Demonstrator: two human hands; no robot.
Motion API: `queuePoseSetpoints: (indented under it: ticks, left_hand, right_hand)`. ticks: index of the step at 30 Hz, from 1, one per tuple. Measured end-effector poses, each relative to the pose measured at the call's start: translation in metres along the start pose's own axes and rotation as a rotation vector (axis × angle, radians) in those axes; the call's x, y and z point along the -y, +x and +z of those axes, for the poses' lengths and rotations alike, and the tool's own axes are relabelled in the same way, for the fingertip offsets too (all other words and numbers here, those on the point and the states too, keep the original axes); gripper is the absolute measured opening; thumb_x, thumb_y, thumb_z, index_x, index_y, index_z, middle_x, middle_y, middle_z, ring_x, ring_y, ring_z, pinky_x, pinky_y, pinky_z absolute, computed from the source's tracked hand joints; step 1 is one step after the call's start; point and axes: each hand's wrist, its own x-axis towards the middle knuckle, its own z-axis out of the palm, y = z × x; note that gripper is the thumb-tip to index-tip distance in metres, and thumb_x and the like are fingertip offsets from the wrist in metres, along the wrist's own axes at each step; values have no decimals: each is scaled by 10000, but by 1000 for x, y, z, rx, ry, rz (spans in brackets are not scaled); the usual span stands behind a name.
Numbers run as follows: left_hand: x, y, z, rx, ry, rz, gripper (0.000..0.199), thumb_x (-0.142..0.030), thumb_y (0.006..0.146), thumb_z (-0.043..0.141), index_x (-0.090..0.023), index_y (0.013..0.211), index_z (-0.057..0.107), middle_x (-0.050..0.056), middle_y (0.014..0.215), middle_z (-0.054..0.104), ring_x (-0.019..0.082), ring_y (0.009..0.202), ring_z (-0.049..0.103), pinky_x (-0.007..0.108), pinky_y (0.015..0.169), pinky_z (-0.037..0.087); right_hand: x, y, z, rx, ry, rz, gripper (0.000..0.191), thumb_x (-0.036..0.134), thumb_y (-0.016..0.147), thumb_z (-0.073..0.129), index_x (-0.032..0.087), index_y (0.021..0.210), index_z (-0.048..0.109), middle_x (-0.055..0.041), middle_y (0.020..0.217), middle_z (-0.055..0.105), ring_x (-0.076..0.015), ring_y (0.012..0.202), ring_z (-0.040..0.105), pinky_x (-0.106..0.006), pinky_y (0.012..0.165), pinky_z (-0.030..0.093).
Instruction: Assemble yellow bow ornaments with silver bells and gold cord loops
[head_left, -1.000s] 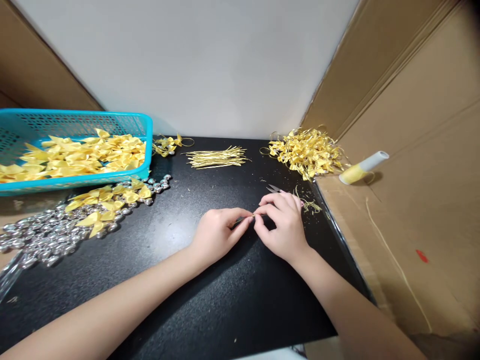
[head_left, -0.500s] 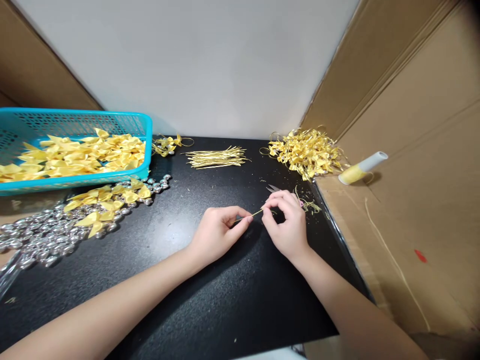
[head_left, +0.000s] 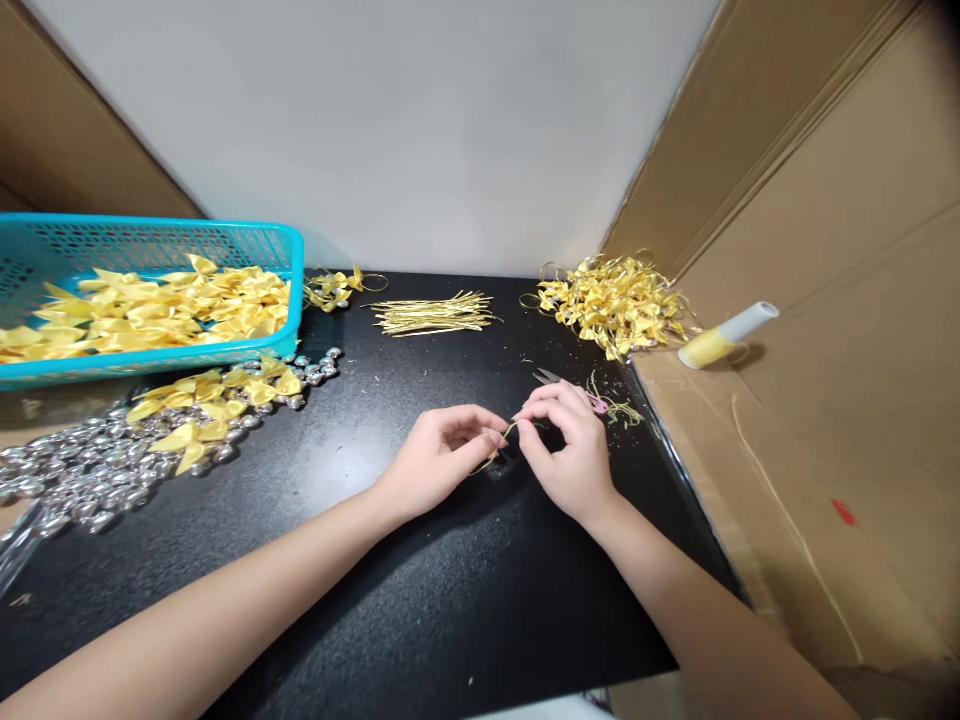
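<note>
2 hands, left (head_left: 442,452) and right (head_left: 571,440), pinch 1 cord (head_left: 509,432).

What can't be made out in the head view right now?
All in the head view:
- Scissors: middle, hidden by the right hand.
- Yellow cord: any knot, too small and partly covered by fingers.
- Blue basket: left end, cut off by the left edge.
- Pale thing: mostly cut off by the bottom edge.

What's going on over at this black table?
Someone is pinching a thin gold cord between their left hand and right hand, with scissors beside the right. Farther back lie a bundle of cords and a pile of looped yellow bows. Off left are silver beads and a blue basket holding more bows.
</note>
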Motion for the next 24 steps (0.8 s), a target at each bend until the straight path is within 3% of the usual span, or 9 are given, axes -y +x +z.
queuePoseSetpoints:
  ticks: [11,24]
  left_hand:
    - [-1,3,-1,1,-103,-88,161,-295,750,665,-137,730,682,18,649,677,107,586,583,212,564,469]
    - [3,1,-1,4,39,23,217,-328,787,637,-123,727,676,28,663,660,115,590,560,239,581,442]
  right_hand:
    - [4,-1,0,37,14,-32,125,143,824,593,224,747,648,-24,813,652,-198,809,600,-400,801,450]
    - [5,-1,-1,67,17,-38,123,144,826,597,224,749,649,-25,815,658,-197,814,599,-396,800,454]
